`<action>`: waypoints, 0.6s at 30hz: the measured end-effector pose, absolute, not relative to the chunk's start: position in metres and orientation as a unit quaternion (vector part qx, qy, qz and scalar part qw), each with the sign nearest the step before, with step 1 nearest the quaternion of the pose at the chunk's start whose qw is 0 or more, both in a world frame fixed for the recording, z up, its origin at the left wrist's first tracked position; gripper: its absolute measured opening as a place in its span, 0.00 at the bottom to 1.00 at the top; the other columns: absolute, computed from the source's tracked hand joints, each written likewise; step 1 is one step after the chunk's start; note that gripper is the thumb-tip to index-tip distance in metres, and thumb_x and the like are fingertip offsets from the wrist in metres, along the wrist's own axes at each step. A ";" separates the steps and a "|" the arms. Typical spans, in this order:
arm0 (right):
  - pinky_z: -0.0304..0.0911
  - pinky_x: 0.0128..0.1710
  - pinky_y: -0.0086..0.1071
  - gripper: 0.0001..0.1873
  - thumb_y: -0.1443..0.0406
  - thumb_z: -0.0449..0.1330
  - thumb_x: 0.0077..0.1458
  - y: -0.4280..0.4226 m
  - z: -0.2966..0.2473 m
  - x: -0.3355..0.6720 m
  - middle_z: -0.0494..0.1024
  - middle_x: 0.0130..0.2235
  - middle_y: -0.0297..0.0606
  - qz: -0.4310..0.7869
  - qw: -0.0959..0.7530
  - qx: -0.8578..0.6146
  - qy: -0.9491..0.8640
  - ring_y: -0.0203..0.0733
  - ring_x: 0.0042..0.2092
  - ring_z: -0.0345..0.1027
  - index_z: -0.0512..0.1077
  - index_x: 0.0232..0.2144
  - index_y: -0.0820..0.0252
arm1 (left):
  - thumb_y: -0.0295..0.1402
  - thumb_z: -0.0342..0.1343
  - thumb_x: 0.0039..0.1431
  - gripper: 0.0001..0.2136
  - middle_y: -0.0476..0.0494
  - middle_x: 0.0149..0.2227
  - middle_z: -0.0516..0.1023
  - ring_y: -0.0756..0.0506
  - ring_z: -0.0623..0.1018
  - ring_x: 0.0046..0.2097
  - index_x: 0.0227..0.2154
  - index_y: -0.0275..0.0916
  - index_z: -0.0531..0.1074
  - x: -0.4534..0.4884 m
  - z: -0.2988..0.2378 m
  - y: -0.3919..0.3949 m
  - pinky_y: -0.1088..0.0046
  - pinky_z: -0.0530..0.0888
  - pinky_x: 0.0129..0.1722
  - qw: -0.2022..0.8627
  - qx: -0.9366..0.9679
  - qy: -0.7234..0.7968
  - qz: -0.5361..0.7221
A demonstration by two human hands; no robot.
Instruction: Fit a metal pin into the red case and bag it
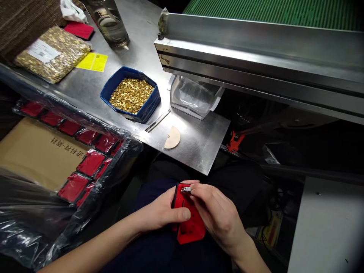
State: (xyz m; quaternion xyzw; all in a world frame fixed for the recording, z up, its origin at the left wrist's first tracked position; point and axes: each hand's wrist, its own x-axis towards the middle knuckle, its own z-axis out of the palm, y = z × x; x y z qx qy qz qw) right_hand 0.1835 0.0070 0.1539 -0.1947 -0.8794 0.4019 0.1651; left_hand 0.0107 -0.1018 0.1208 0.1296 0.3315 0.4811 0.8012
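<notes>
Over my lap, my left hand (167,208) grips a red plastic part (192,223) with a black edge, its thumb lying across the inner face. Small holes and dark slots show in that face. Between the fingers of my right hand (220,212) is a small shiny metal tool (186,189), its tip at the upper end of the red part. The fingers cover most of the tool, so its exact kind is not clear. In front of my hands, a half-round pale disc (172,138) and a slim knife-like tool (157,120) lie on the metal table (196,146).
A blue bin (155,104) holds many small brass-coloured pieces. Beside it are a clear-lined tray (174,96), a bag of brass pieces (68,51) and a bottle (109,22). At left, a plastic-lined box (125,136) contains red parts (91,163). A green conveyor (270,13) runs behind a metal rail (256,72).
</notes>
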 end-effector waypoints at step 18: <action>0.74 0.49 0.35 0.12 0.68 0.65 0.62 0.039 0.122 0.182 0.81 0.46 0.37 0.384 0.330 -0.408 -0.760 0.41 0.46 0.78 0.74 0.48 0.54 | 0.47 0.71 0.53 0.42 0.35 0.56 0.76 0.38 0.77 0.55 0.66 0.42 0.59 0.008 0.119 -0.104 0.59 0.71 0.56 0.825 0.092 0.301 0.470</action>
